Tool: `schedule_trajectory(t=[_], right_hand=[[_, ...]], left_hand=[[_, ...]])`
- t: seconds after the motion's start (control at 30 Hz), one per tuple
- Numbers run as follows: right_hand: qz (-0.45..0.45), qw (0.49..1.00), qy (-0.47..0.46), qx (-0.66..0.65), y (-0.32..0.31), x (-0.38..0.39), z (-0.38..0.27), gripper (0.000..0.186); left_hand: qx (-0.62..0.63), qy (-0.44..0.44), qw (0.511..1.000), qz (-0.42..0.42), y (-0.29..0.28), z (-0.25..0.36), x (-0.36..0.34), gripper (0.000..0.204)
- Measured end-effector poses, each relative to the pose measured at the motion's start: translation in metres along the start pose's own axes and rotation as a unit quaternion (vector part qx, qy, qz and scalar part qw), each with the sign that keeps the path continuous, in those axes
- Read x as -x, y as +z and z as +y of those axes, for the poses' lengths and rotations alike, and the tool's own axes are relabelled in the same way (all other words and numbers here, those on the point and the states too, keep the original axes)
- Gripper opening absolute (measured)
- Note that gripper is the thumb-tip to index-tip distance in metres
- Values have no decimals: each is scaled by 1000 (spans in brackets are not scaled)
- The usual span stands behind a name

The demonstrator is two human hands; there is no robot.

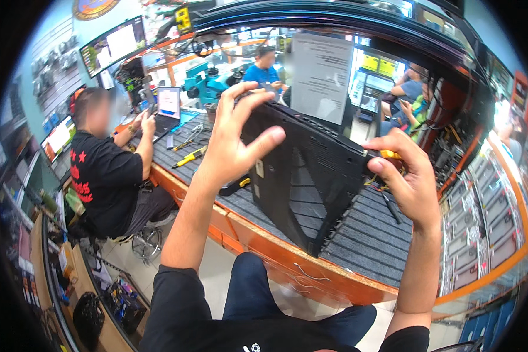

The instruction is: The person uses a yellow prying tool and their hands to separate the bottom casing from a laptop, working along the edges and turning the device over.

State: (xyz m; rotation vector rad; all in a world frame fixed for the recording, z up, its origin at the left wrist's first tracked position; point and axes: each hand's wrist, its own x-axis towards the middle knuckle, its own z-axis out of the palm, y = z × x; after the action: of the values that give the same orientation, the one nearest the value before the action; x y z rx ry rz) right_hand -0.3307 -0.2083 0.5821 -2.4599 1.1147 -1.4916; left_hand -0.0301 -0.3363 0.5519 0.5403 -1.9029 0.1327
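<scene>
Casing (pixel 331 170), flat and black, jagged along one edge, steeply aslant

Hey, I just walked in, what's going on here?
Someone's left hand is at the upper left corner of a black laptop-like casing, tilted up at a grey-matted bench; the right hand is at its upper right corner, beside something yellow too unclear to name. To the left, a seated co-worker in black holds something small.

I spot red lettering (pixel 84 188) on a black shirt (pixel 114 205) left of the left hand (pixel 233 134), a black-marked yellow sign (pixel 183 19) above that hand, and unreadable print (pixel 320 47) on a sheet (pixel 320 79) to its right.
</scene>
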Motion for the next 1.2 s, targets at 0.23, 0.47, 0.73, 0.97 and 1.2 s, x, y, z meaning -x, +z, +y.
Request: schedule_trajectory(t=[0.23,0.47,0.73,0.97,1.2], right_hand=[[3,999,19,-46,0,2,3,21],[11,999,2,-33,2,3,6,21],[-3,999,0,-36,-2,3,8,21],[5,984,61,-169,-5,20,6,28],[-1,990,22,-142,-3,35,22,15]], left_hand=[[-25,135,988,-72,18,63,8,72],[-49,148,988,-5,27,61,15,73],[-57,118,991,-10,33,82,6,74],[-106,72,991,29,50,101,10,85],[-93,115,988,36,49,96,9,80]])
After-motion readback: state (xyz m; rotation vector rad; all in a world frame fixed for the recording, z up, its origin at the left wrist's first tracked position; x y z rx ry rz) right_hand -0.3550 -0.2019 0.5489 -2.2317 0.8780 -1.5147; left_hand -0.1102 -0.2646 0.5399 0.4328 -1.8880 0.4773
